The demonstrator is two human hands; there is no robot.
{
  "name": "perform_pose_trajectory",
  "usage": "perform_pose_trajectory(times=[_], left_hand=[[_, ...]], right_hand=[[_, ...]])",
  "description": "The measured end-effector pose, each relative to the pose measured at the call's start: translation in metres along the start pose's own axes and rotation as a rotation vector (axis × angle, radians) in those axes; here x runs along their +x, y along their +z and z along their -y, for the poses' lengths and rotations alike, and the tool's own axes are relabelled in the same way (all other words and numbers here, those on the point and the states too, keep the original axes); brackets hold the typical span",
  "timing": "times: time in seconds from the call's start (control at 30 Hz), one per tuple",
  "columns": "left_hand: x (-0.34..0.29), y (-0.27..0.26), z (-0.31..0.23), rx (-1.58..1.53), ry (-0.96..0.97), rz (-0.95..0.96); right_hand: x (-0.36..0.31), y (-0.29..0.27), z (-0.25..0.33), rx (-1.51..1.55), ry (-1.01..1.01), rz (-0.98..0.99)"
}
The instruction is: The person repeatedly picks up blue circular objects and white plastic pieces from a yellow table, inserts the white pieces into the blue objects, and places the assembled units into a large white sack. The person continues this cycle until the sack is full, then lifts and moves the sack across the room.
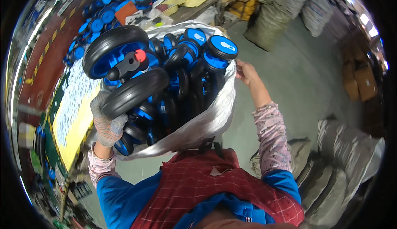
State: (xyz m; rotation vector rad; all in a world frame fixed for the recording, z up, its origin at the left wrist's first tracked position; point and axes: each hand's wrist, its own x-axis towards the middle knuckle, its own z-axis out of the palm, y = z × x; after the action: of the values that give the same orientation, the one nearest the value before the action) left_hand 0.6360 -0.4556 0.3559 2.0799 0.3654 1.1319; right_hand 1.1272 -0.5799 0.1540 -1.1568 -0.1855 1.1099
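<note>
Two black-and-blue wheels on an axle (124, 69) gripped by gloved left hand (107, 123); bare right hand (246, 72) apparently pinches the white sack (206, 123) rim.

The left hand (108, 123) wears a knitted work glove in grey with faint reddish stripes; the right hand (247, 72) is bare. Both forearms are covered by pink, finely patterned oversleeves with gathered cuffs, over bright blue sleeves. A dark red apron with a thin pale check covers the chest.
</note>
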Motion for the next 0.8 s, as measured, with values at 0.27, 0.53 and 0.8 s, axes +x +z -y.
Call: perform_pose_trajectory(times=[0.27,0.53,0.8], left_hand=[[-0.025,0.095,-0.052,0.131,-0.19,-0.191],[0.042,0.242,-0.084,0.076,-0.346,-0.243],[0.048,0.337,-0.045,1.046,-0.777,0.613]], right_hand=[[0.021,0.0,0.039,-0.665,-0.358,-0.039],[-0.04,-0.022,0.101,-0.711,-0.539,0.396],[-0.028,-0.042,0.101,-0.678,-0.627,0.632]])
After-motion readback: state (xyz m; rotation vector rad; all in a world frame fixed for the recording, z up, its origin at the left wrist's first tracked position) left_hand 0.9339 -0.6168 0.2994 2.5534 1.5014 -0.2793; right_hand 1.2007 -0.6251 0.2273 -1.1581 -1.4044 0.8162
